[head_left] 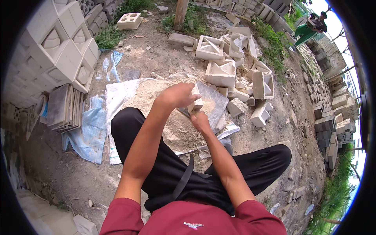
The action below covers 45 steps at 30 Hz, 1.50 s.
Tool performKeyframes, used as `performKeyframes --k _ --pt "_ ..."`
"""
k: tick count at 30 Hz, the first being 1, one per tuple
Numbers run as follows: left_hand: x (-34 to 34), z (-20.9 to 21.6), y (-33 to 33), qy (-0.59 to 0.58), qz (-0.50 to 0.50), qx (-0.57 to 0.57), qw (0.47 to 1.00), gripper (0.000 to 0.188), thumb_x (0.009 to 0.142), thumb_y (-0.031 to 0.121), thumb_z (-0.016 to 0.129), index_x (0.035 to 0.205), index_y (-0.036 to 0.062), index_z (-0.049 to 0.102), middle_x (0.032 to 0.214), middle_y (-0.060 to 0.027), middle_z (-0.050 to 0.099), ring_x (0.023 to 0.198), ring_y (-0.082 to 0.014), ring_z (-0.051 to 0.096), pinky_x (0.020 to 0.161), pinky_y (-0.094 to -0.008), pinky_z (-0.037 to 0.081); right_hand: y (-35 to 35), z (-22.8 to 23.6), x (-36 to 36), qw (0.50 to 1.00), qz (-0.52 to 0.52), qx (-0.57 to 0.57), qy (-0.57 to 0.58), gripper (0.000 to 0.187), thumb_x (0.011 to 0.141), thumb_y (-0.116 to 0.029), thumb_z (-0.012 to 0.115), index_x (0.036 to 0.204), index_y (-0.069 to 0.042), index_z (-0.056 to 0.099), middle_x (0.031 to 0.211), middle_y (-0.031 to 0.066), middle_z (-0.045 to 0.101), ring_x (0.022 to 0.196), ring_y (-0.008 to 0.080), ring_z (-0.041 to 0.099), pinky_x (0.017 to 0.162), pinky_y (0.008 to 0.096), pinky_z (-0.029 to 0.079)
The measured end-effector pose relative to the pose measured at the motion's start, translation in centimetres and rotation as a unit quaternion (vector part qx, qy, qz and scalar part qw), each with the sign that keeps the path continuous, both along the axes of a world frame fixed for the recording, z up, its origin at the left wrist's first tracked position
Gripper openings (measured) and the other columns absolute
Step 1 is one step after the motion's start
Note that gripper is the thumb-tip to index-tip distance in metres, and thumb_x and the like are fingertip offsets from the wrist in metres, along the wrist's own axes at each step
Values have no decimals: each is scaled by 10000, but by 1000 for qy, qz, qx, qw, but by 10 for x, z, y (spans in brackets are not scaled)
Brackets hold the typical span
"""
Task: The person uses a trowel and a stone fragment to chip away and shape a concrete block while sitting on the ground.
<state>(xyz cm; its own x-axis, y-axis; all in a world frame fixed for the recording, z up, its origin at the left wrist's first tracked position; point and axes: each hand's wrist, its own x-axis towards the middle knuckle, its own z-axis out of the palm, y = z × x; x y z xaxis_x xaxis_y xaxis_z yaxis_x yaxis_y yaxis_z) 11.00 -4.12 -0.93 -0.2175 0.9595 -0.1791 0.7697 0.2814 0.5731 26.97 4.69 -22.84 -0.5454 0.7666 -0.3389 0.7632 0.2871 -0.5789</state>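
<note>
Between my two hands is a narrow pale block (196,103), held on edge above a dark flat board (215,102). My left hand (177,95) reaches over its upper part with the fingers curled round it. Lower down, my right hand (200,121) grips the near end of the same block. My fingers hide part of its shape. Under and beside my hands lies a heap of pale, crumbly sand-like material (147,98), spread over a white woven sheet (113,107). Some of this material also lies on the board.
Broken cream ventilation blocks (220,72) and rubble lie beyond the board to the right. Tall stacked blocks (66,43) stand at left, above leaning thin boards (64,105) and a blue sheet (92,131). A wooden post (180,15) rises ahead. Another person (311,28) stands far right.
</note>
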Motion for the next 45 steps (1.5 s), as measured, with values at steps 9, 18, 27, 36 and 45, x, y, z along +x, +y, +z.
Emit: performKeyframes --k 9,18,27,36,45 --pt "2 -3 -3 -6 -5 24 1000 487 915 409 589 1153 -15 573 1053 -262 642 996 -423 611 857 -453 481 -4 -11 6 1000 9 22 -7 609 875 -433 590 1104 120 479 1031 365 609 991 501 600 873 512 481" --pt "10 9 -3 -15 -22 25 999 496 923 410 576 1154 -28 571 1064 -269 637 1015 -413 607 876 -444 477 -6 -10 13 999 -43 18 25 615 860 -433 607 1116 112 481 996 380 607 981 504 602 857 521 484" --pt "6 11 -3 -23 -18 11 1000 452 923 408 578 1061 -23 589 1061 -246 644 1005 -404 611 848 -455 474 9 11 -9 995 -67 -51 61 605 857 -403 592 1100 145 508 1002 386 605 984 516 596 871 514 480" --pt "4 9 -8 -7 -5 -2 1000 545 921 416 581 1242 -23 543 1122 -263 625 1058 -403 599 908 -427 472 32 9 -11 997 40 -59 -22 614 820 -509 600 887 98 660 894 319 660 920 418 661 780 456 528" --pt "7 5 -11 20 -2 33 999 513 927 416 574 1205 -16 561 1073 -250 644 1021 -404 612 869 -439 481 -8 -26 6 999 -25 39 -11 595 820 -412 634 1083 118 576 1025 333 636 972 450 636 875 481 503"
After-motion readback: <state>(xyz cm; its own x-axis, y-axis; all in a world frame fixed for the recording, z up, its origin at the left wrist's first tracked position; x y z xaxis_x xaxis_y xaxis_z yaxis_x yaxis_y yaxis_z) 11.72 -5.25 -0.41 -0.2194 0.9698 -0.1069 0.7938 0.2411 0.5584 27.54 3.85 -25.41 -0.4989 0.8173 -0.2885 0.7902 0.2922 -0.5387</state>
